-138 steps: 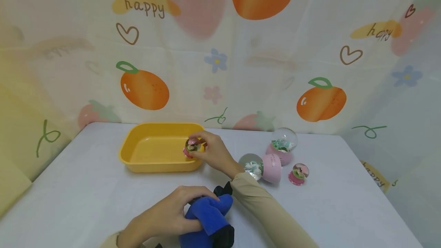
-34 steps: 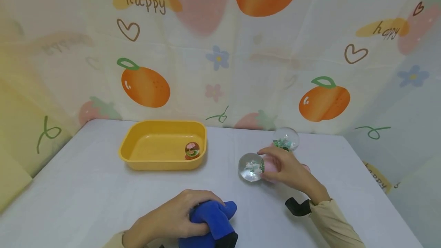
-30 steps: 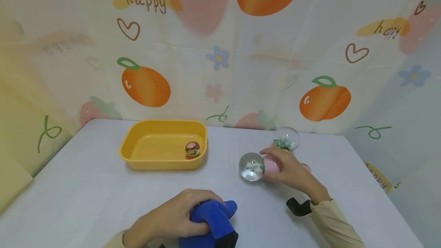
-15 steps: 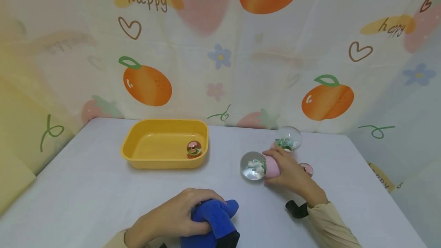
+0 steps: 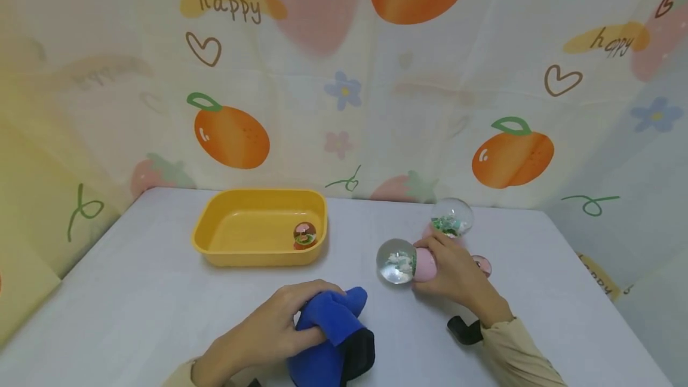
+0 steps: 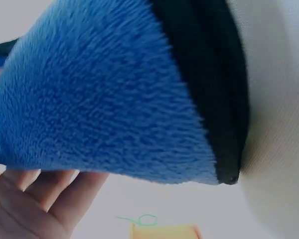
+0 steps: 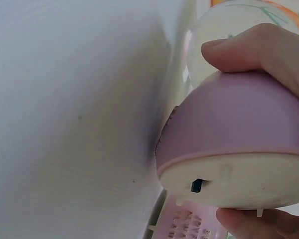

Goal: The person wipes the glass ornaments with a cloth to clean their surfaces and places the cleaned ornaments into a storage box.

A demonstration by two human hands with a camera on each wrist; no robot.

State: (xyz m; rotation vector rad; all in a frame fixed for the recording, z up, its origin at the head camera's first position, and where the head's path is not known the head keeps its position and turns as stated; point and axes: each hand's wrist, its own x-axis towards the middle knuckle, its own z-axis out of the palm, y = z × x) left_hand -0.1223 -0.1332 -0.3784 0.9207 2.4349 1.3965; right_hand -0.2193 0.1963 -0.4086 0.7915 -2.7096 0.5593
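In the head view my right hand [image 5: 454, 270] grips the pink base of a snow globe [image 5: 396, 261] lying on its side, its clear ball pointing left. The right wrist view shows thumb and fingers around that base [image 7: 234, 119], and a small dark switch on its pale underside. My left hand [image 5: 274, 324] holds a bunched blue fuzzy cloth [image 5: 328, 321] with black edging at the front of the table. The left wrist view is mostly filled by this cloth [image 6: 99, 94], fingers curled at its side. A small pink snow globe [image 5: 304, 235] sits inside the yellow tray [image 5: 258, 258].
Behind my right hand, another large snow globe [image 5: 452, 217] stands upright, its pink base partly hidden. A second small globe [image 5: 482, 265] shows just past the right hand. A fruit-print curtain [image 5: 344, 76] hangs behind the white table [image 5: 134, 303].
Since the oldest frame, my right hand has released the small globe in the tray and moved right to the lying snow globe. Lately the left hand has lifted and tilted the cloth slightly.
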